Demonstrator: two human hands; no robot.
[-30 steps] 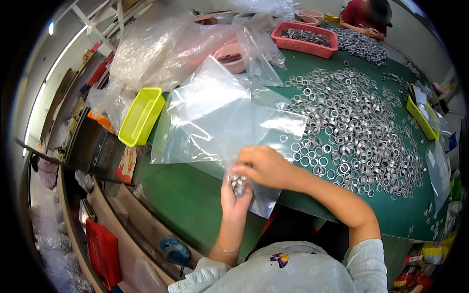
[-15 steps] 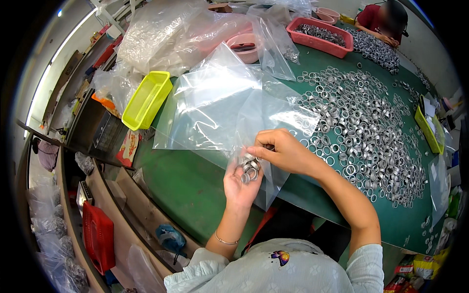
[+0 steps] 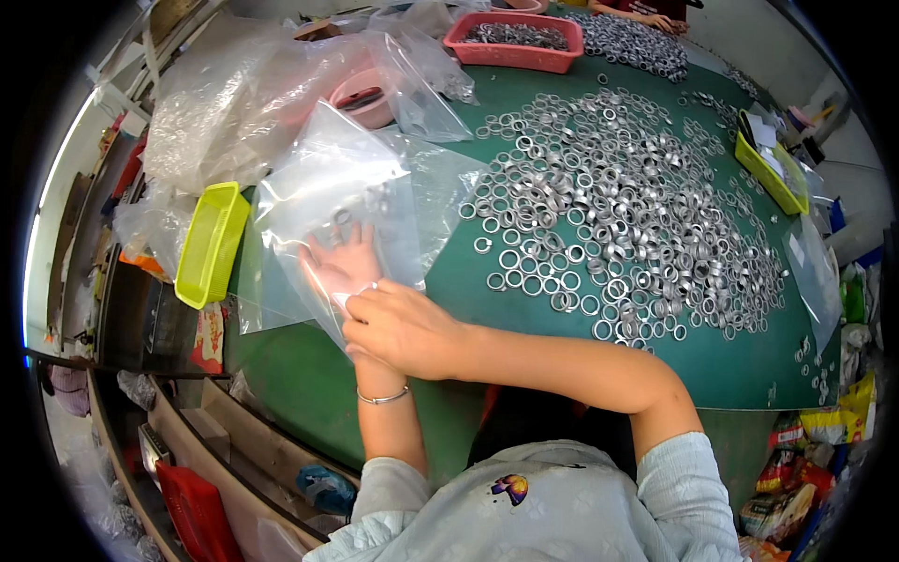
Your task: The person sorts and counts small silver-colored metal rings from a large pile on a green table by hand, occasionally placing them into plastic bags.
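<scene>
My left hand [image 3: 348,264] is inside a clear plastic bag [image 3: 304,201], palm up with its fingers spread. Several metal rings [image 3: 343,216] show through the film just past the fingertips, loose in the bag. At the left wrist, my right hand [image 3: 398,328] is closed on the gathered edge of that bag, its forearm crossing in from the right. Other clear bags lie flat under this one. To the right spreads a big heap of silver metal rings [image 3: 599,215] on the green table [image 3: 459,295].
A yellow basket [image 3: 213,245] stands left of the bags. Behind are a pink bowl [image 3: 365,98], crumpled plastic film [image 3: 215,112] and a red tray [image 3: 513,42] of metal parts. Another person's hands [image 3: 660,22] are at a far pile of rings. A green basket [image 3: 773,169] sits at right.
My left hand has moved left and forward into the bag and opened; the rings it held now lie beyond its fingers. My right hand has gone from the rings to the bag's edge.
</scene>
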